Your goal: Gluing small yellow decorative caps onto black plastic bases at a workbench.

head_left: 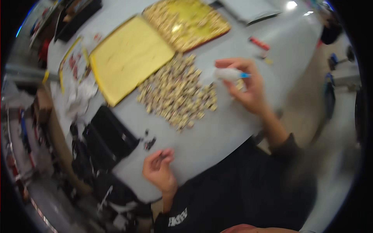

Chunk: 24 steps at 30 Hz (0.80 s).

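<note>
A white bottle [227, 74] with a blue tip [245, 75] is held by the right hand's [251, 90] fingers. A small dark thing [161, 156] is pinched by the left hand's [160, 174] fingers. Small black bits [149, 144] are scattered just past those left fingers. Little yellowish pieces [176, 93] are heaped on the bench [210, 136], left of the right fingers.

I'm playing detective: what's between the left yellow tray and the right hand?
The head view shows a pile of small yellowish pieces between that tray and the right hand.
</note>
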Available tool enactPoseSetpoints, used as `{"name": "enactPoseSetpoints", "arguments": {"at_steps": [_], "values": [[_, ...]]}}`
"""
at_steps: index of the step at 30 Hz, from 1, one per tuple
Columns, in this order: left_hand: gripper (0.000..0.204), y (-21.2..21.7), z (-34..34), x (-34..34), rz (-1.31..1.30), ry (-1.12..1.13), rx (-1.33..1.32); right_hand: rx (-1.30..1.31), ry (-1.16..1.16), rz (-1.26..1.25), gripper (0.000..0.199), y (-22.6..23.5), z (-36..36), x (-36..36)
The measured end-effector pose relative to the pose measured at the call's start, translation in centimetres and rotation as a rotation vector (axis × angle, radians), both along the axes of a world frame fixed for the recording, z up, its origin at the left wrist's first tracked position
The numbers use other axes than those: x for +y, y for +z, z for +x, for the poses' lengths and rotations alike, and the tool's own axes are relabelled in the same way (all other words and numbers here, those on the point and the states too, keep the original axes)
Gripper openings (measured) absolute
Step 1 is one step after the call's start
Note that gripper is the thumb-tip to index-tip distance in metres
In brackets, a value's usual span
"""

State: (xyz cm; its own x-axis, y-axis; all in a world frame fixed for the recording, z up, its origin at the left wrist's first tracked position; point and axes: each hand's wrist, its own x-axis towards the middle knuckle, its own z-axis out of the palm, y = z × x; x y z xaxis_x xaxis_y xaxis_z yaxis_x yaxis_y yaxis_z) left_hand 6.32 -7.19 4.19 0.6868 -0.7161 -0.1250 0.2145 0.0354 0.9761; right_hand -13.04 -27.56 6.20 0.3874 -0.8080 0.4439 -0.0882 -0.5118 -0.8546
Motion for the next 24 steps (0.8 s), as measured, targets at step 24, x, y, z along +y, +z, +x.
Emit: {"name": "enactPoseSetpoints", "arguments": {"at_steps": [24], "values": [[0.033, -1.3, 0.5, -0.6, 0.015, -0.254, -0.702, -0.294, 0.305, 0.776, 0.051, -0.7, 4.5, 7.5]]}}
